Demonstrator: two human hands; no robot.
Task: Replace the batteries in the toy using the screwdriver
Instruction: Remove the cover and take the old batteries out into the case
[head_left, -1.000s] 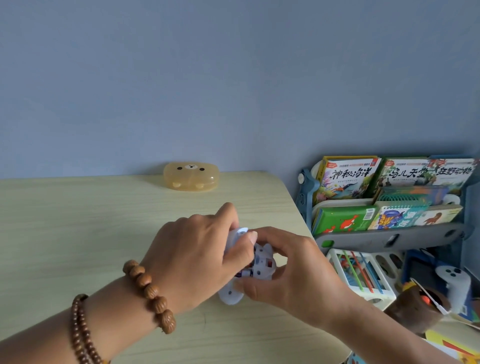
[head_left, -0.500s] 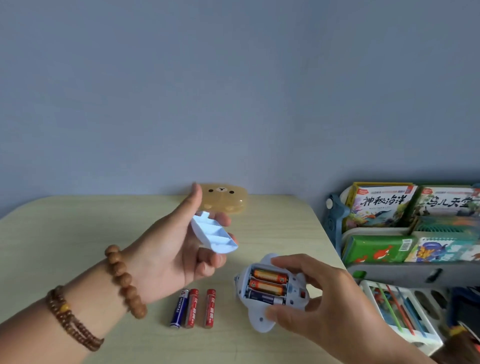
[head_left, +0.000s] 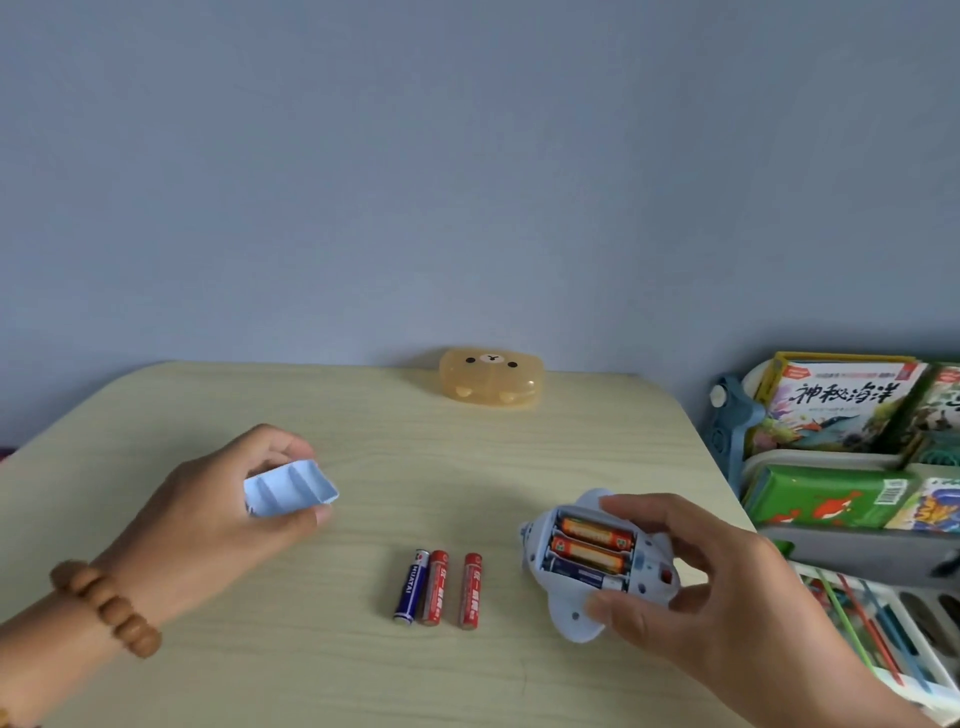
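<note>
Left hand is now down low over the light wooden table and further out to the left, compared with half a second back when it held the pale blue ridged plastic battery cover up in the air. It's pinching that cover between thumb and fingers, ridged inside facing up, and to me it looks about to be parked on the table.

Right hand is wrapped around the pale blue rounded plastic toy, thumb on the near edge and fingers over the far side, compartment facing up. Three cells sit in there, two orange ones and a darker one nearest me, all lying crosswise, left to right.

The bit that matters: the three loose batteries, one blue and two red, lie on the table between the hands, just left of the toy, long axes pointing away from me, so about square to the ones in the bay. Since the right hand is busy steadying the toy, I'd guess the left does the swapping once it lets go of the cover. Can't tell which set is fresh. No screwdriver in view.
</note>
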